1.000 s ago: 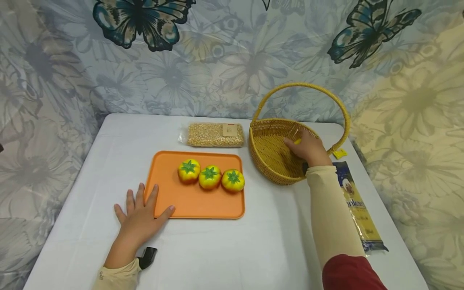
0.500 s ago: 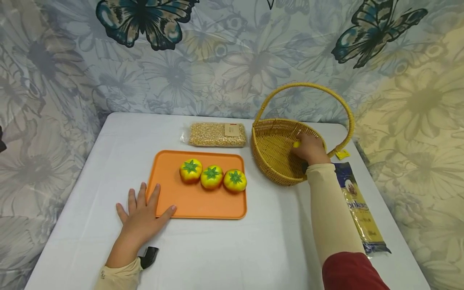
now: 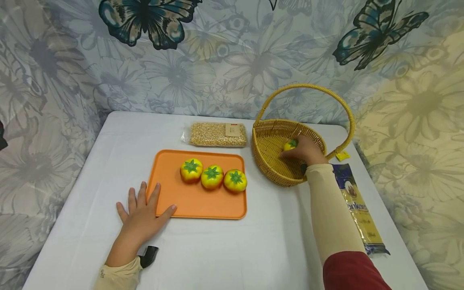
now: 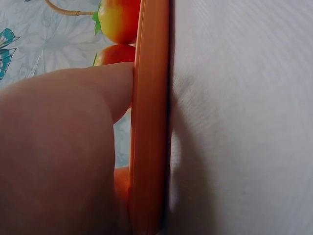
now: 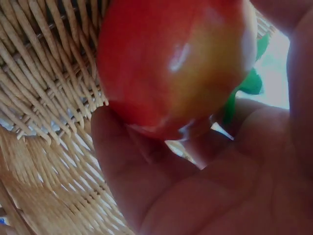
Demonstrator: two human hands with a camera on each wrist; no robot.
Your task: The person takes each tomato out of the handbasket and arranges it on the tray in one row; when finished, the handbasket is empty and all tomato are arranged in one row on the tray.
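Observation:
In the basket (image 3: 268, 161), my right hand (image 3: 307, 151) holds a yellow-and-red tomato (image 3: 290, 145) with a green leafy top. The right wrist view shows the fingers (image 5: 132, 171) curled round the tomato (image 5: 171, 63), close to the woven wall. My left hand (image 3: 142, 221) lies spread flat at the near left corner of the orange tray (image 3: 203, 205), its thumb (image 4: 115, 88) touching the rim. On the tray sit three similar tomatoes: a left one (image 3: 191, 170), a middle one (image 3: 212, 177) and a right one (image 3: 235, 180).
A clear bag of pale grains (image 3: 214, 135) lies behind the tray. Right of the basket lies a blue-and-yellow packet (image 3: 359, 209), partly behind my right sleeve. A small yellow item (image 3: 342, 156) is near the basket handle (image 3: 304, 85), which arches upright.
My right hand has shifted inside the basket, and the tomato's green top has come into sight beside its fingers. The left hand stays on the tray corner.

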